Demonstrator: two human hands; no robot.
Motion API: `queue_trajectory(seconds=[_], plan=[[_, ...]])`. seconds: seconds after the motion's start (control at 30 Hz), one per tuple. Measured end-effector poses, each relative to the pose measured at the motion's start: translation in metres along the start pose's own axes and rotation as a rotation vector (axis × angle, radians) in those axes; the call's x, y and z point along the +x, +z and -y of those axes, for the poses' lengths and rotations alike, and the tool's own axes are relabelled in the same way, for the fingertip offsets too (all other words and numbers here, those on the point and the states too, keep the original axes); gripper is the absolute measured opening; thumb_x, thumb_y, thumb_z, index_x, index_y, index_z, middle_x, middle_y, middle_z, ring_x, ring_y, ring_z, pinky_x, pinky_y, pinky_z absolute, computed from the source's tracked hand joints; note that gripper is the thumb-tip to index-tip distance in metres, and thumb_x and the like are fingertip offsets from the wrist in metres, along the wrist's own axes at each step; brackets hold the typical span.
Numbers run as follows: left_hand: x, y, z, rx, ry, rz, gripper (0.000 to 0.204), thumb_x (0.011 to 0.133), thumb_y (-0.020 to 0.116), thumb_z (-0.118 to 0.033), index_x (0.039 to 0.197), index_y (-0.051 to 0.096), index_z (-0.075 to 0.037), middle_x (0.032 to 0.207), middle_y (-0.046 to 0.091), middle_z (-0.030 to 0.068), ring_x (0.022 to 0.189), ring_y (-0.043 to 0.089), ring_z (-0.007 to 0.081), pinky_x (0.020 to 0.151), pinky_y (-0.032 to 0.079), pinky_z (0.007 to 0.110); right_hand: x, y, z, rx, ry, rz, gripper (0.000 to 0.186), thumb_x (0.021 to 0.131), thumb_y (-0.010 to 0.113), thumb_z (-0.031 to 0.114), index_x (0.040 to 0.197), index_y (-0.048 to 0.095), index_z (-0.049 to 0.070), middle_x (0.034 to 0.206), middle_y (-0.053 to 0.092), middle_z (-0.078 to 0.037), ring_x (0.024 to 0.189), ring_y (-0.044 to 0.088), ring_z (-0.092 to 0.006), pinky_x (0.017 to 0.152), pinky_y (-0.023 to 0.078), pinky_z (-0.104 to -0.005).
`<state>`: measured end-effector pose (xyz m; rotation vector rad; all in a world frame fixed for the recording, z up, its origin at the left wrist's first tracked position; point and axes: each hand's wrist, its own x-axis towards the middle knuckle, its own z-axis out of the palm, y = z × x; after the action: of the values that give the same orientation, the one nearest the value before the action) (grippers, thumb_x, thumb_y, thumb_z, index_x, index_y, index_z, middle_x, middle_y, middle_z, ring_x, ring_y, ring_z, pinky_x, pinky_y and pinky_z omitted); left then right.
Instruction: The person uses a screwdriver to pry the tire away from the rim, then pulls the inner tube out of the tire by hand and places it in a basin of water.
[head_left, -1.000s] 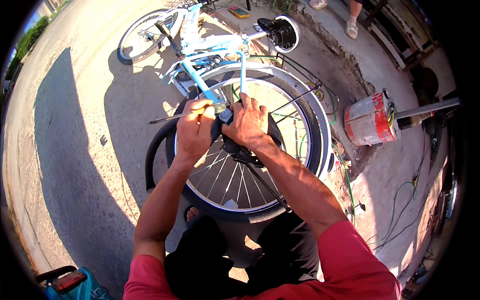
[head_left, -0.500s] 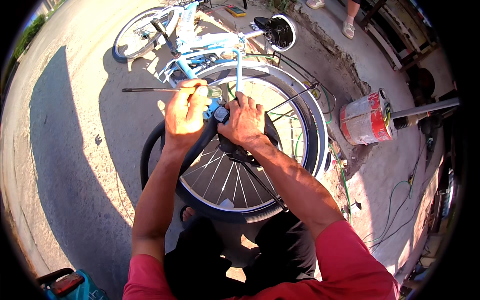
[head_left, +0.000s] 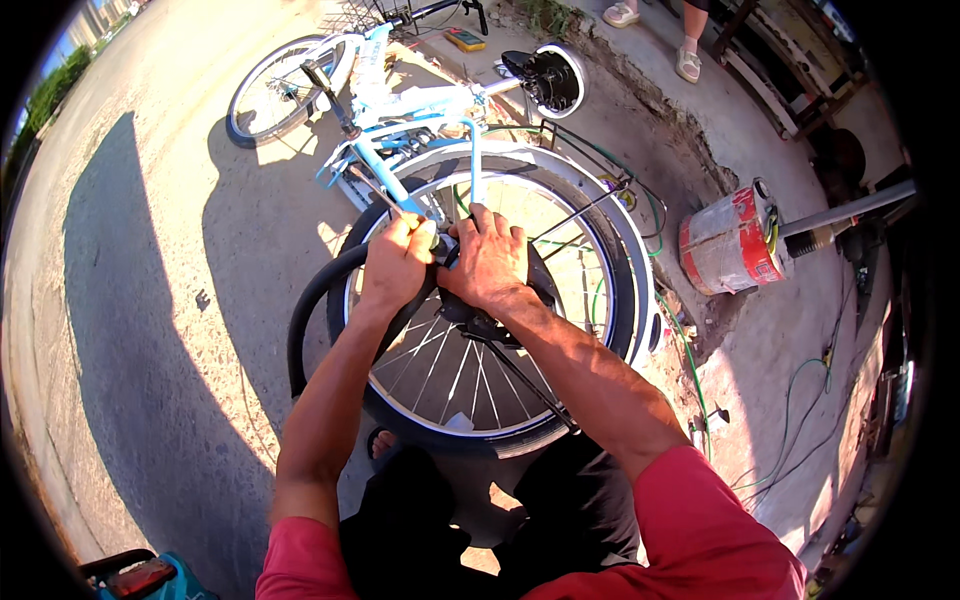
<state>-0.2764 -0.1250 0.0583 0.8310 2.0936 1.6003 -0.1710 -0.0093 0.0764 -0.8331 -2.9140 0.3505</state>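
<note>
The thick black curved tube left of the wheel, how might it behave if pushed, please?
The thick black curved tube probably flexes rather than snaps, as it shows a smooth, kink-free bend. Its thickness suggests springy firmness more than limpness. Its outer curve reaches past the wheel, so a push there may well swing it.

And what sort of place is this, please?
Probably an outdoor roadside repair spot: a light-blue metal bicycle lies on its side on partly sunlit pale ground, with a yellow-edged rectangular device, perhaps a meter, nearby.
</note>
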Motion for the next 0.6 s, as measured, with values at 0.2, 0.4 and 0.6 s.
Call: queue_trajectory(seconds=[0.2, 0.4, 0.6], plan=[[0.007, 0.004, 0.001, 0.058, 0.183, -0.070, 0.023, 0.100, 0.059, -0.017, 0.108, 0.067, 0.004, 0.097, 0.070, 0.0228, 0.088, 0.069, 0.0386, 0.080, 0.053, 0.042, 0.013, -0.020, 0.006, 0.002, 0.011, 0.010, 0.061, 0.078, 0.079, 0.042, 0.130, 0.067, 0.013, 0.144, 0.049, -0.013, 0.136, 0.047, -0.0313, 0.111, 0.036, -0.0497], [0.003, -0.001, 0.001, 0.047, 0.165, -0.085, 0.023, 0.100, 0.059, -0.018, 0.108, 0.065, 0.003, 0.093, 0.069, 0.0204, 0.085, 0.069, 0.0336, 0.078, 0.053, 0.041, 0.003, -0.021, 0.000, 0.121, -0.056, -0.106, 0.059, 0.076, 0.080, 0.042, 0.127, 0.068, 0.014, 0.145, 0.049, -0.015, 0.135, 0.049, -0.0347, 0.111, 0.038, -0.0527], [-0.001, 0.001, 0.004, 0.009, 0.186, -0.199, 0.016, 0.103, 0.059, -0.013, 0.114, 0.061, -0.002, 0.081, 0.067, 0.0044, 0.070, 0.064, 0.0120, 0.065, 0.052, 0.029, 0.006, -0.013, -0.005, 0.171, -0.056, -0.157, 0.049, 0.075, 0.078, 0.034, 0.119, 0.071, 0.013, 0.137, 0.054, -0.016, 0.129, 0.053, -0.0361, 0.107, 0.043, -0.0513]])
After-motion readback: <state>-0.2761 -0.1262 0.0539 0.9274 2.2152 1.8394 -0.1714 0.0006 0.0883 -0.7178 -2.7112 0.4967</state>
